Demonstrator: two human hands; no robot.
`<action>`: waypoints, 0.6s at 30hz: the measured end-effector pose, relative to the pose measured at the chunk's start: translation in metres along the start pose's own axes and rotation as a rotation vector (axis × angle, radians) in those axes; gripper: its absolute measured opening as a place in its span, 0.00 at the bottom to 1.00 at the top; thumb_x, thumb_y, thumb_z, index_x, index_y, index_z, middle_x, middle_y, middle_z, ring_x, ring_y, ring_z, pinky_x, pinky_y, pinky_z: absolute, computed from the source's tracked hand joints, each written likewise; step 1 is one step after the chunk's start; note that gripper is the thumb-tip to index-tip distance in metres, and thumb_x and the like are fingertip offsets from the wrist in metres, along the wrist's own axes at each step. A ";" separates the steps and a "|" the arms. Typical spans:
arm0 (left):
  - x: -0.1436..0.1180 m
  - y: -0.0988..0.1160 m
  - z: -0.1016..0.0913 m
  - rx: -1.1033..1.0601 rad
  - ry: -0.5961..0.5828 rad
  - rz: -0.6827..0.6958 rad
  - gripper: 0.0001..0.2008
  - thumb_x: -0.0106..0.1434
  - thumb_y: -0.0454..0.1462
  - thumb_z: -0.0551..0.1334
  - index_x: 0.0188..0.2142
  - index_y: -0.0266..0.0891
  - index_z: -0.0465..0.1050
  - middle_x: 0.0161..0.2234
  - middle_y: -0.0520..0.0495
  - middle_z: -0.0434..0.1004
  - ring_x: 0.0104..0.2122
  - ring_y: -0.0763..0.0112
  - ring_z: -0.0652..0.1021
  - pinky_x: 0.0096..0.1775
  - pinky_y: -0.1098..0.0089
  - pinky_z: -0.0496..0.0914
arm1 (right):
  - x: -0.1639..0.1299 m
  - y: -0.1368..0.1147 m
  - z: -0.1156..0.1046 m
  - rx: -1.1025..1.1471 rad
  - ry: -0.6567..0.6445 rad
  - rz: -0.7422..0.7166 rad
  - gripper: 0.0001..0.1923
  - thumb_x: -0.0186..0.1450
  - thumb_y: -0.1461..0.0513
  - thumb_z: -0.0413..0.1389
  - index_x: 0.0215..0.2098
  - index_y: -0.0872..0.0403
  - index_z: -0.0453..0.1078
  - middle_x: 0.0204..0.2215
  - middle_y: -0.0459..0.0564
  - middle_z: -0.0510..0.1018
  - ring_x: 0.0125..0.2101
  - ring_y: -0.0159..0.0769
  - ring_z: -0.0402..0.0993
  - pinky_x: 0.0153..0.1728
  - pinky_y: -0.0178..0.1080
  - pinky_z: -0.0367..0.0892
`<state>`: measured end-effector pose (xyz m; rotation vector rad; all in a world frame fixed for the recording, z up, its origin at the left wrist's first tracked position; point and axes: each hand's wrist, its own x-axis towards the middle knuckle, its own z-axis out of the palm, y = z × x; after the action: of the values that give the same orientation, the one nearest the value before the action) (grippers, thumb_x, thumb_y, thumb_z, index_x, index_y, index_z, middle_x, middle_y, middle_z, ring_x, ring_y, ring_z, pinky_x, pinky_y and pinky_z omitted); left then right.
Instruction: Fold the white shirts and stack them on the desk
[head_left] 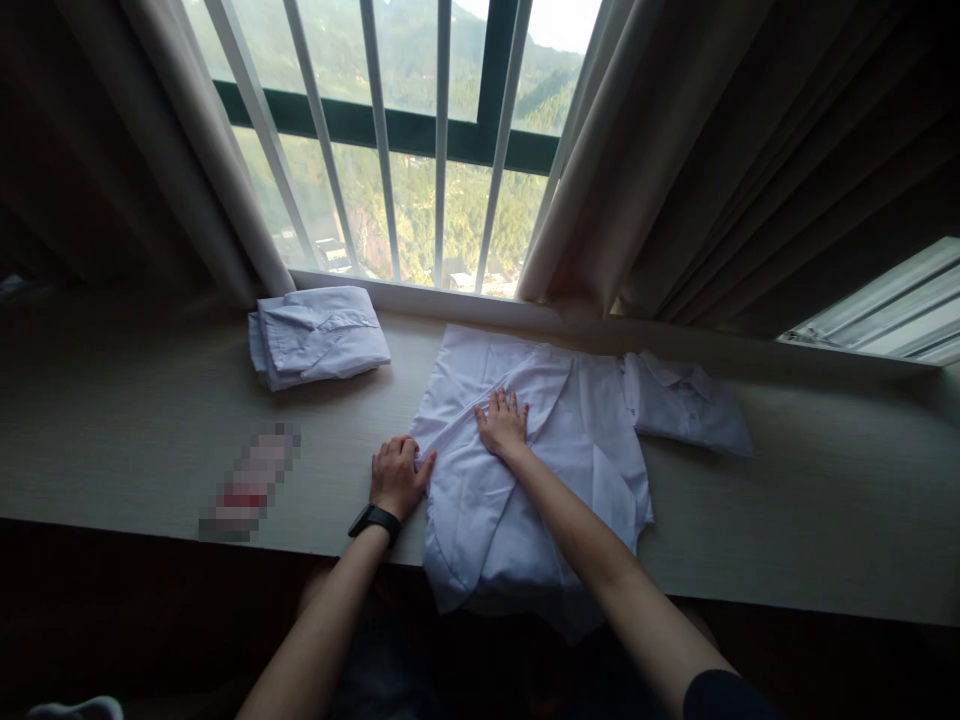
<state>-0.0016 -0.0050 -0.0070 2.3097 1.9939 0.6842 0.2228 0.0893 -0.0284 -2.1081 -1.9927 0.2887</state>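
Note:
A white shirt (pixel 547 500) lies spread and partly folded on the wooden ledge, its lower part hanging over the front edge. My right hand (pixel 504 422) rests flat on its upper middle, fingers spread. At the shirt's left edge, my left hand (pixel 397 475) has its fingers curled, with a bit of the cloth between thumb and fingers. A dark watch is on my left wrist. One sleeve (pixel 686 400) with a cuff-like end, or another folded white garment, sticks out to the right; I cannot tell which.
A folded white garment (pixel 322 335) sits at the back left of the ledge (pixel 787 500). Nearer the front lies a blurred-out pinkish item (pixel 251 485). Behind the ledge stand a barred window (pixel 412 130) and long curtains (pixel 652 150) on both sides.

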 end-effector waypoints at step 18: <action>0.003 0.002 -0.002 -0.019 -0.009 -0.014 0.15 0.66 0.50 0.57 0.38 0.42 0.68 0.44 0.40 0.73 0.46 0.54 0.72 0.46 0.56 0.66 | 0.128 0.138 -0.057 0.729 0.431 0.602 0.21 0.51 0.65 0.59 0.44 0.55 0.76 0.38 0.55 0.80 0.41 0.42 0.77 0.44 0.41 0.72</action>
<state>-0.0005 -0.0033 -0.0033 2.2824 1.9884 0.6881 0.3792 0.2085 -0.0132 -1.9688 -0.8011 0.5079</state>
